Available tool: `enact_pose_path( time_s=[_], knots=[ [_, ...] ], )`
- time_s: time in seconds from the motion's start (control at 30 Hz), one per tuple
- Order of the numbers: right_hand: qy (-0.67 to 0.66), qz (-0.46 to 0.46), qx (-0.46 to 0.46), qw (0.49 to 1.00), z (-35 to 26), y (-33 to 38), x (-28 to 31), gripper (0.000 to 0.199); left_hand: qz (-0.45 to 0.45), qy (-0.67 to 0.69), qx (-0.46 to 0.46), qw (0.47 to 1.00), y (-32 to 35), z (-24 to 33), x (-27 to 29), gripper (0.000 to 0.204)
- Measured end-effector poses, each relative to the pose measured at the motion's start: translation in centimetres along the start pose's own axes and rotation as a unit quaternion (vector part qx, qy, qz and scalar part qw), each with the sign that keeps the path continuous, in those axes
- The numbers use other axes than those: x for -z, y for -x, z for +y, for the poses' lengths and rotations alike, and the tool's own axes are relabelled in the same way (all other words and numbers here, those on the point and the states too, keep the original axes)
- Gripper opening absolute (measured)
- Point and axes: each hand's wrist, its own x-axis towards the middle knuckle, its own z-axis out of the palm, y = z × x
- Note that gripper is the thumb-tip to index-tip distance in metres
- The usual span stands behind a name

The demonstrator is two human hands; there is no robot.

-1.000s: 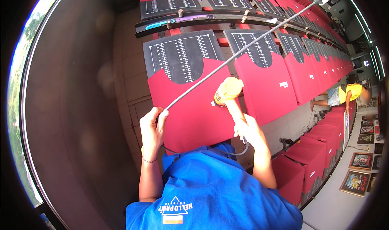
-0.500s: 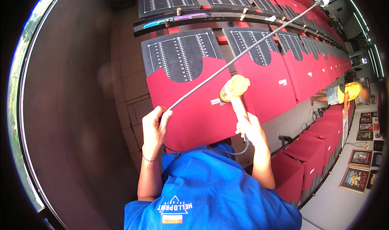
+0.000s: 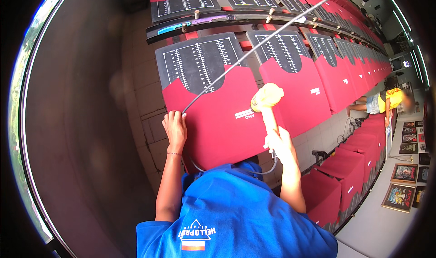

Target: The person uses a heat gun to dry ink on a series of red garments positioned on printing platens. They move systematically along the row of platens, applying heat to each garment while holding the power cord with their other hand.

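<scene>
- The near red cloth (image 3: 213, 140) already has its white print (image 3: 243, 114) on it; red cloths (image 3: 297, 94) to its right have prints too; what is left to do does not show
- The yellow heat gun (image 3: 268, 99) is over the near red cloth's right side; the right hand (image 3: 282, 146) is closed around its handle, arm bent
- The left hand (image 3: 175, 130) is at the near red cloth's left edge, knuckles up, fingers curled on a grey cord (image 3: 194, 103); the hands are well apart
</scene>
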Motion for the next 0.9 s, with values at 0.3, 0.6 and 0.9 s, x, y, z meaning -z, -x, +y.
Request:
enact_pose_path(
  time_s=[0.3,0.6,0.9],
  knots=[
    [-0.028,-0.005,-0.004,1.0,0.7,-0.3,1.5,0.031,-0.017,-0.038,0.068,0.997,1.3,-0.1,-2.1,0.038],
    [-0.022,0.003,-0.005,1.0,0.1,-0.2,0.6,0.03,-0.059,0.002,0.092,0.994,1.1,-0.3,-2.1,0.051],
    [-0.023,-0.019,-0.009,1.0,0.3,-0.5,1.3,0.028,-0.068,0.003,0.093,0.993,1.1,0.1,-1.9,0.052]
  ],
)
